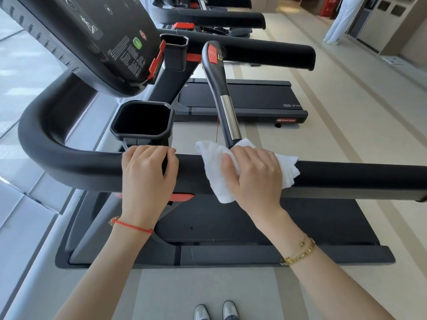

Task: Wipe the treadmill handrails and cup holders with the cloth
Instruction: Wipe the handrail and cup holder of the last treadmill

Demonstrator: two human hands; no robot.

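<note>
A person's right hand [254,172] presses a white cloth [215,167] around the treadmill's black handrail [358,176], gripping both, while the left hand [147,167] clasps the rail beside the cup holder [142,118].

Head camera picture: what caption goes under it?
Right hand wipes the black handrail with a white cloth; left hand grips it.

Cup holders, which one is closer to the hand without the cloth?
The larger, nearer cup holder, just above the bare left hand on the handrail; the other cup holder sits farther up beside the console.
</note>
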